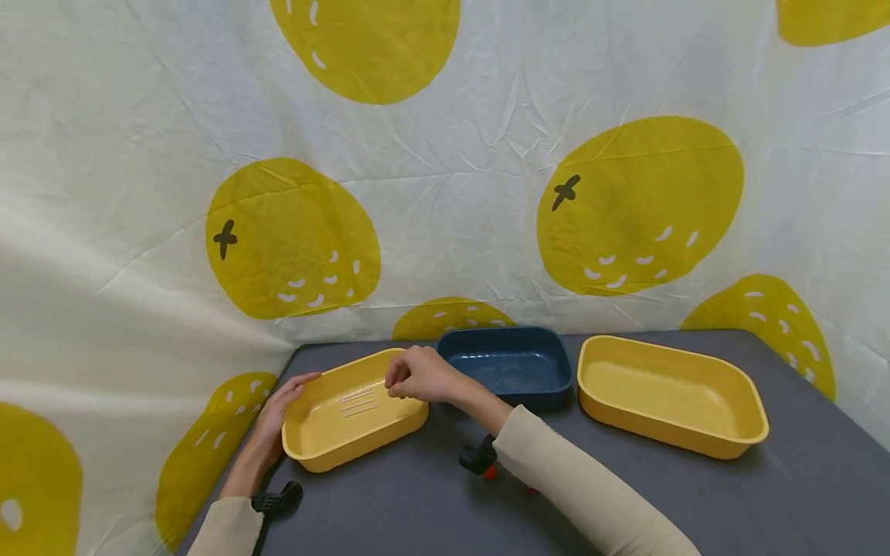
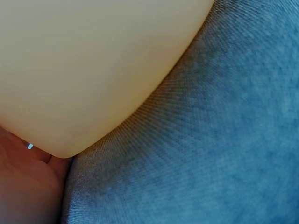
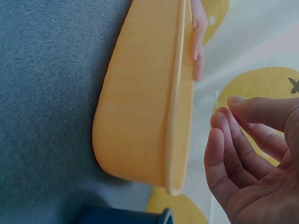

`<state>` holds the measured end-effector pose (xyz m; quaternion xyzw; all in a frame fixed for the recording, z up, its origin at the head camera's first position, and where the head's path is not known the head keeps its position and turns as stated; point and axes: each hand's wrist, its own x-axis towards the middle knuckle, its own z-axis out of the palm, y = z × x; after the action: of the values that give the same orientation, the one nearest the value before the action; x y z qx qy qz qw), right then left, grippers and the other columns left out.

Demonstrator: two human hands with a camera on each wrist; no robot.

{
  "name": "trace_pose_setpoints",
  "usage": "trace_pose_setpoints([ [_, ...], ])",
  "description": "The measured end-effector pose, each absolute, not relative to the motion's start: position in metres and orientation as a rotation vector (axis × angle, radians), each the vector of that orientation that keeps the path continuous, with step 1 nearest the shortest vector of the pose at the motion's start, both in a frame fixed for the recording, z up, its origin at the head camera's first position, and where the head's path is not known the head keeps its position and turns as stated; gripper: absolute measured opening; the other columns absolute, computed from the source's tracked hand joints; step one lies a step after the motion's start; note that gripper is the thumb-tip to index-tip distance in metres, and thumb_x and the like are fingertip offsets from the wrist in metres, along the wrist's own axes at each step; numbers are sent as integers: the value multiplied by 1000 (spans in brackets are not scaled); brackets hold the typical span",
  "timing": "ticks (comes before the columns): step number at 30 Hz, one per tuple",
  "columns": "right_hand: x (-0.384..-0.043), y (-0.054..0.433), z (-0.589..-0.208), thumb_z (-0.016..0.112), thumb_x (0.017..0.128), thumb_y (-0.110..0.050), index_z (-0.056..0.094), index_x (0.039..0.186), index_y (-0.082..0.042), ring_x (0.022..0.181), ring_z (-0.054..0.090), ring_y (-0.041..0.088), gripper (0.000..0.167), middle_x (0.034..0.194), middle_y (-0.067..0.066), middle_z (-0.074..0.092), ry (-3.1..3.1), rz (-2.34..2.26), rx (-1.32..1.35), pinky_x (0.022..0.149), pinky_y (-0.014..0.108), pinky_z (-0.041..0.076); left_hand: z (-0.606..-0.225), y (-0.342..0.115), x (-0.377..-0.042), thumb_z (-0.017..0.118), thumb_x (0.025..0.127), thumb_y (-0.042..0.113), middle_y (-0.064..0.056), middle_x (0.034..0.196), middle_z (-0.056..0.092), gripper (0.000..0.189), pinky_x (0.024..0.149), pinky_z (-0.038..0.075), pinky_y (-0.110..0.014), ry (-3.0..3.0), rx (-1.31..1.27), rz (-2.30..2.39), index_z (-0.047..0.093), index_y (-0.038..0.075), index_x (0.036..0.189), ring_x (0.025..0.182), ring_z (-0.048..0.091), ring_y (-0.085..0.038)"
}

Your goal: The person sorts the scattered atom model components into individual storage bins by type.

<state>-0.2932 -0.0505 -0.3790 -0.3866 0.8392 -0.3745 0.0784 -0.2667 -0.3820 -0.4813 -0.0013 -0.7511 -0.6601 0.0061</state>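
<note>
A yellow tub (image 1: 320,455) sits at the table's left side, turned at an angle. Several thin pale sticks (image 1: 358,403) lie side by side on its floor. My left hand (image 1: 274,417) rests against the tub's outer left wall, its fingers stretched along the rim; the left wrist view shows only part of the palm beside the tub wall. Over the tub's right end hovers my right hand (image 1: 424,374), apart from the rim. Its fingers (image 3: 231,135) are loosely bent with the thumb close to the fingertips, and nothing shows between them.
A dark blue tub (image 1: 511,394) stands at the back middle, partly behind the right forearm. To its right is another yellow tub (image 1: 647,425). Small red things (image 1: 490,472) show beneath the right forearm, mostly hidden. A fruit-print cloth (image 1: 452,232) hangs behind the grey table (image 1: 389,510).
</note>
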Motion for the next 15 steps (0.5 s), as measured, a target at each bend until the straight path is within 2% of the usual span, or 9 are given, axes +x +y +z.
trace_pose_setpoints([
  [4,-289,-39,-378,76,92,-11,78,96,-9,74,66,5,5,88,1,78,2525,-1093,-1200,67,21,53,-482,-382,-266,31,114,36,-14,161,37,53,101,48,-15,-2361,-8,-2057,40,5,156,126,54,-1],
  [15,-280,1,-381,78,90,-13,78,94,-10,74,65,3,4,86,-3,76,2530,-1126,-1212,69,21,54,-481,-382,-264,31,115,34,-15,162,36,52,100,49,-16,-2356,-25,-2069,39,4,157,125,55,0],
])
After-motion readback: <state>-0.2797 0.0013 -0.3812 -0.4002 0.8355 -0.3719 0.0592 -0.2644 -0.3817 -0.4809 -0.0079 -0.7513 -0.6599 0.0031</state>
